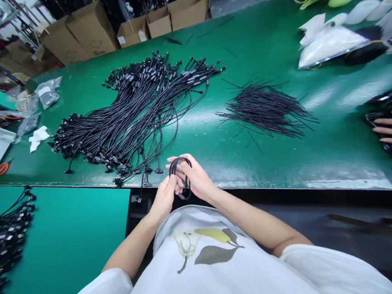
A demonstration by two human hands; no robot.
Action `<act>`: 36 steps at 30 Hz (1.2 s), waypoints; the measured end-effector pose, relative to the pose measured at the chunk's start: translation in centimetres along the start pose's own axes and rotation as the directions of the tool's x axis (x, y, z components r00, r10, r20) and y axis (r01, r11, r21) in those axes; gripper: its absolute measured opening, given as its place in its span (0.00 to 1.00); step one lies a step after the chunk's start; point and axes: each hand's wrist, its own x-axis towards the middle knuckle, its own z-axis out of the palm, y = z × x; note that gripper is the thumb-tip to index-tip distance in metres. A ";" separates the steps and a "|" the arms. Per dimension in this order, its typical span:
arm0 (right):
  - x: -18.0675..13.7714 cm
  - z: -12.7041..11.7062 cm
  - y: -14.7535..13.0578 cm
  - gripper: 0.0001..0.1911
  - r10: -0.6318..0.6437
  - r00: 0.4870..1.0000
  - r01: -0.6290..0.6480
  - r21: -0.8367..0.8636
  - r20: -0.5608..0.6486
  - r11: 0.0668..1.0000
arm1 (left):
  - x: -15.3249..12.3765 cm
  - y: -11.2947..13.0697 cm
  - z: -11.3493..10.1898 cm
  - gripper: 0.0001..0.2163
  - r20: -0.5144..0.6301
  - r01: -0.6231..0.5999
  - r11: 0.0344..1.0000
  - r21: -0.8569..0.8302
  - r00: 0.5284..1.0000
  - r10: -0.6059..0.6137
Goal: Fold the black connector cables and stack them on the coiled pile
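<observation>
My L hand + R hand, lower ctr: fingers part-curled round looped cable. Coiling looks mostly done, I judge; cable pile, ctr-left, uncoiled.

Counted were one cable coil, one large cable pile, a second cable pile, one heap of black strips and one pair of scissors.
</observation>
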 end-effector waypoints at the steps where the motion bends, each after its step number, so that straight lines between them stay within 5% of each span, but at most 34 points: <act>1: 0.0 -0.4 0.1 0.24 -0.008 0.999 0.009 -0.029 0.041 1.000 | 0.0 0.2 0.0 0.21 0.009 0.038 0.996 -0.081 0.999 -0.037; 4: 0.2 -1.6 -0.5 0.33 -0.206 0.978 0.209 -0.338 0.046 0.918 | 0.1 0.7 -0.2 0.19 0.052 0.117 0.958 -0.263 0.993 -0.107; 6: 0.4 -2.3 -1.7 0.33 -0.377 0.916 0.376 -0.631 0.140 0.678 | 0.1 1.0 -0.3 0.18 0.045 0.117 0.952 -0.282 0.993 -0.109; 9: 1.2 -3.0 -3.7 0.19 -0.319 0.813 0.575 -0.758 0.487 0.307 | 0.0 1.5 -0.4 0.18 0.096 0.148 0.952 -0.270 0.987 -0.126; 12: 1.7 -3.1 -4.7 0.12 -0.286 0.755 0.651 -0.727 0.590 0.219 | -0.2 2.1 -0.3 0.16 0.172 0.213 0.927 -0.310 0.971 -0.165; 17: 1.3 -2.3 -3.9 0.09 -0.519 0.781 0.569 -0.738 0.347 0.363 | -1.0 2.5 0.4 0.11 0.229 0.235 0.870 -0.434 0.962 -0.147; 20: 1.1 -1.7 -3.1 0.08 -0.551 0.822 0.493 -0.662 0.143 0.565 | -1.2 2.2 1.0 0.11 0.231 0.219 0.868 -0.446 0.965 -0.125; 23: 1.2 -1.4 -2.8 0.15 -0.427 0.903 0.360 -0.447 -0.055 0.819 | -1.2 2.0 1.4 0.12 0.199 0.157 0.889 -0.430 0.977 -0.076; 26: 1.2 -1.3 -2.8 0.24 -0.110 0.994 0.106 -0.143 -0.020 0.984 | -0.9 1.7 1.4 0.14 0.124 0.043 0.934 -0.356 0.992 0.001; 29: 1.0 -1.0 -2.5 0.25 0.072 0.994 -0.071 -0.010 0.076 0.997 | -0.2 0.7 0.9 0.17 0.139 -0.023 0.989 -0.143 0.989 0.044; 32: 0.8 -0.5 -2.1 0.24 0.025 1.000 -0.025 -0.019 0.005 1.000 | 0.5 -0.7 0.3 0.17 0.139 -0.147 0.972 0.182 0.983 0.123; 36: 0.7 0.1 -1.9 0.24 -0.052 0.999 0.052 -0.056 -0.003 0.997 | 0.9 -1.6 -0.1 0.21 0.171 -0.274 0.822 0.498 0.961 0.216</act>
